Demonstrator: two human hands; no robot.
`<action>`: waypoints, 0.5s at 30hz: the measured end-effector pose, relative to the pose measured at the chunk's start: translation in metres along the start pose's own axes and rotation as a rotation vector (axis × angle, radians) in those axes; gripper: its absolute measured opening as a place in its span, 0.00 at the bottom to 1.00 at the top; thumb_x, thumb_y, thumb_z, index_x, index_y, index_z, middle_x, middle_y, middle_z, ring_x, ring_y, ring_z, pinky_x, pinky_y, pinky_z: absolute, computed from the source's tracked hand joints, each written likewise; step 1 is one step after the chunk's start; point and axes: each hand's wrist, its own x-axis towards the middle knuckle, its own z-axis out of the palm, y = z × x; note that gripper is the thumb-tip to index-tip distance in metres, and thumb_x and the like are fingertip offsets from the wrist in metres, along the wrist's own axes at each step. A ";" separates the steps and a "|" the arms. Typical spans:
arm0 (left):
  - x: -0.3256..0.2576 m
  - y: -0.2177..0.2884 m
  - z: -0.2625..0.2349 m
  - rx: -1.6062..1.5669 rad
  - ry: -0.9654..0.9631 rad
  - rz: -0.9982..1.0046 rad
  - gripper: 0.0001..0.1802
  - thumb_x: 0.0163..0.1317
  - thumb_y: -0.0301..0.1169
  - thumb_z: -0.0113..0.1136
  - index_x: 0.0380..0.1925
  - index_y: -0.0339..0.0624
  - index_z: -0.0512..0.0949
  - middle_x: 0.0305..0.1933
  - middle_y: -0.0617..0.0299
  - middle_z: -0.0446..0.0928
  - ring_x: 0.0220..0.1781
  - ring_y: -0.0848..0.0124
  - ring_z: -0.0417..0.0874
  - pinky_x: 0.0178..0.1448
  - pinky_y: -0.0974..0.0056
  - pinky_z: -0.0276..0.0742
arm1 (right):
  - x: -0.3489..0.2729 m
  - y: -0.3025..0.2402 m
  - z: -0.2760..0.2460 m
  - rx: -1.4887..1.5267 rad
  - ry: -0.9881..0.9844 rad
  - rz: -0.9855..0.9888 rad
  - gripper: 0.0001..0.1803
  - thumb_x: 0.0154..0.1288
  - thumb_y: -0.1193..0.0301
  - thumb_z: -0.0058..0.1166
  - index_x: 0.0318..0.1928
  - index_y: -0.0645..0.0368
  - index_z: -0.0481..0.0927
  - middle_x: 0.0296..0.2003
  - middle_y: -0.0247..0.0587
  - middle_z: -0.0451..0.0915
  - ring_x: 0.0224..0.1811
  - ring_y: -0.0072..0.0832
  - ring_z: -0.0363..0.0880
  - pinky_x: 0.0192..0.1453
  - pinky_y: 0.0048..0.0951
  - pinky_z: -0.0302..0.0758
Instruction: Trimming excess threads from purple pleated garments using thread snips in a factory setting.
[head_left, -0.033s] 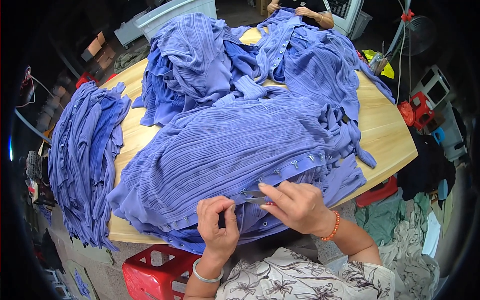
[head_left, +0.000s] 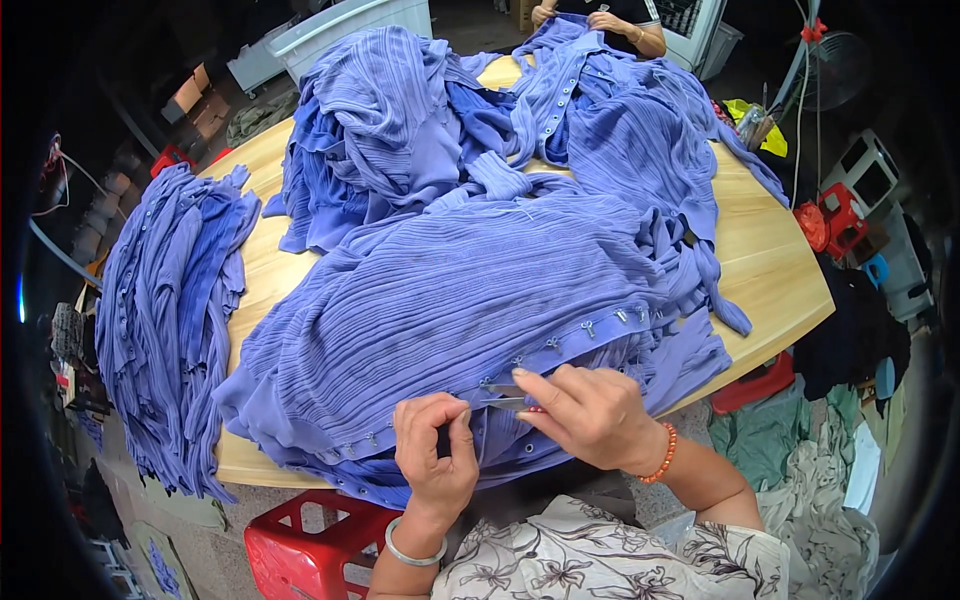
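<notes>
Head view, blue garment: a periwinkle-blue ribbed knit garment [head_left: 430,280] lies spread across the near middle of the pale wood-grain table [head_left: 775,260], its plain band with a row of small fastenings [head_left: 588,328] slanting along the side nearest the person.
Snips: a small pair of metal thread snips [head_left: 503,403] with a touch of red by the fingers; the blades point left over the band, slightly parted. Whether they touch the cloth cannot be told.
Right hand: the right hand [head_left: 600,415] grips the snips between thumb and fingers; an orange bead bracelet [head_left: 664,458] circles its wrist.
Left hand: the left hand [head_left: 435,455] is just left of the blade tips, thumb and forefinger brought near each other; whether a thread is pinched there cannot be told. A silver-coloured bangle [head_left: 413,548] rings its wrist.
Left heap: a long stack of blue knitwear [head_left: 175,330] hangs over the table's left edge.
Far heaps: a tall blue ribbed pile [head_left: 370,120] stands behind the garment, and a looser blue buttoned pile [head_left: 640,140] to its right.
Co-worker: another person's hands [head_left: 605,21] hold blue cloth at the far edge.
Stool: a red plastic stool [head_left: 280,560] stands below the near edge, left of the person.
</notes>
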 end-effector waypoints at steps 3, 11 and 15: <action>-0.003 0.004 0.000 -0.002 -0.016 0.024 0.11 0.55 0.15 0.64 0.37 0.39 0.78 0.35 0.56 0.80 0.36 0.60 0.78 0.44 0.60 0.70 | 0.002 -0.005 0.006 -0.023 0.020 -0.021 0.27 0.56 0.65 0.70 0.56 0.57 0.81 0.25 0.30 0.73 0.20 0.25 0.73 0.22 0.29 0.65; -0.012 0.012 0.004 -0.072 -0.107 0.045 0.12 0.53 0.15 0.65 0.36 0.39 0.77 0.36 0.56 0.80 0.36 0.59 0.79 0.42 0.59 0.72 | -0.002 -0.003 0.012 -0.039 0.048 0.004 0.24 0.57 0.66 0.69 0.55 0.55 0.83 0.25 0.30 0.73 0.20 0.25 0.73 0.22 0.28 0.66; -0.001 0.031 -0.006 -0.342 -0.557 0.076 0.07 0.55 0.23 0.70 0.29 0.43 0.80 0.33 0.61 0.81 0.34 0.61 0.79 0.42 0.59 0.71 | 0.001 0.006 0.004 0.048 0.087 0.141 0.25 0.56 0.66 0.71 0.55 0.55 0.83 0.27 0.35 0.76 0.22 0.31 0.77 0.25 0.31 0.72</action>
